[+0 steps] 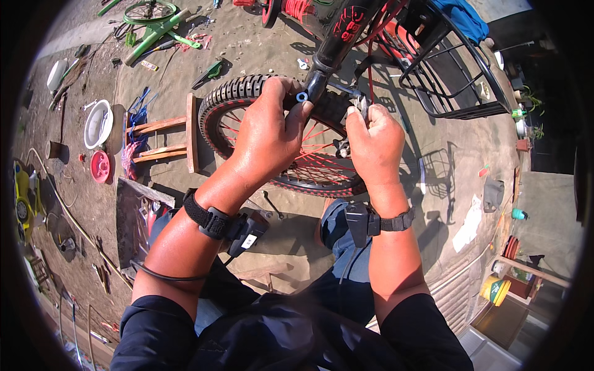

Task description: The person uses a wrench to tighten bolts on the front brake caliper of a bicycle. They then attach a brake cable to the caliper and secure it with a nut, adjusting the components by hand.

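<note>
A bicycle wheel with a knobbly black tyre (230, 93) and red spokes stands before me, below a black fork and tube (339, 40). My left hand (269, 130) is closed beside the fork; a small blue ring (302, 97) shows between its thumb and forefinger. On the other side of the tyre, my right hand (378, 143) has thumb and forefinger pinched near a metal brake part (362, 105). What those fingers grip is mostly hidden. Both wrists wear black straps with small boxes.
Left of the wheel lies a wooden stool frame (192, 133), near a white basin (98, 123) and a pink bowl (100, 166). Green-handled pliers (210, 72) rest on the ground, and a spanner (272, 204) lies below the wheel. A black wire basket (461, 77) juts out at right.
</note>
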Action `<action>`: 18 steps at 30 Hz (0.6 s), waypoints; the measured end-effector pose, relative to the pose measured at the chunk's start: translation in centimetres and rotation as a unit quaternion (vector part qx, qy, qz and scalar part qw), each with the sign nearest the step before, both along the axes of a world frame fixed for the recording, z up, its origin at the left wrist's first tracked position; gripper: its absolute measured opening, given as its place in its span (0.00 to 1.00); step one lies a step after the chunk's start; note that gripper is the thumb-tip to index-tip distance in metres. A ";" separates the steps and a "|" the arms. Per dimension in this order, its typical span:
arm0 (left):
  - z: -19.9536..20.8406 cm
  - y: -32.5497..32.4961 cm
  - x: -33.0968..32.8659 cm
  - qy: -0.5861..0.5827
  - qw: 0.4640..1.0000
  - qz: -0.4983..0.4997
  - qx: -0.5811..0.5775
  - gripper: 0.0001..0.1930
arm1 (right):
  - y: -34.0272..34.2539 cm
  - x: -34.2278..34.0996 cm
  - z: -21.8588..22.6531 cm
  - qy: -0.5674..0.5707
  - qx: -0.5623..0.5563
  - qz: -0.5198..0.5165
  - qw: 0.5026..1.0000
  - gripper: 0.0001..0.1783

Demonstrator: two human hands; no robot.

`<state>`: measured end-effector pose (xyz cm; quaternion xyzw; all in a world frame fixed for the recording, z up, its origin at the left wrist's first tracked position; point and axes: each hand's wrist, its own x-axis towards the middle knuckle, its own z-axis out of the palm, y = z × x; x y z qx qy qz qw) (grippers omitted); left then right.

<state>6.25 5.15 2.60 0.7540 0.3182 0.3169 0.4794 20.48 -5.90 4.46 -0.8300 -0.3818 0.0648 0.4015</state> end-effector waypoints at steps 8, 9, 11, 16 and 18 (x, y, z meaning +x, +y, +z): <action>-0.1 -0.1 0.0 -0.002 1.000 -0.005 0.002 0.14 | 0.0 0.5 -0.2 0.010 -0.008 -0.010 1.000 0.15; -0.2 -0.1 0.0 0.005 1.000 -0.004 0.010 0.14 | -0.1 -0.1 -0.3 0.035 0.005 -0.016 0.999 0.15; -0.2 0.2 0.0 0.004 1.000 0.002 0.015 0.14 | -1.1 -0.2 -1.1 0.037 0.019 -0.011 0.999 0.14; 0.1 0.9 -0.7 0.008 1.000 0.017 0.011 0.14 | -2.7 1.4 -0.8 0.013 -0.027 0.031 0.999 0.16; 0.2 1.1 -0.9 0.008 1.000 0.024 0.014 0.14 | -3.1 2.0 -0.9 0.072 0.005 0.070 0.995 0.17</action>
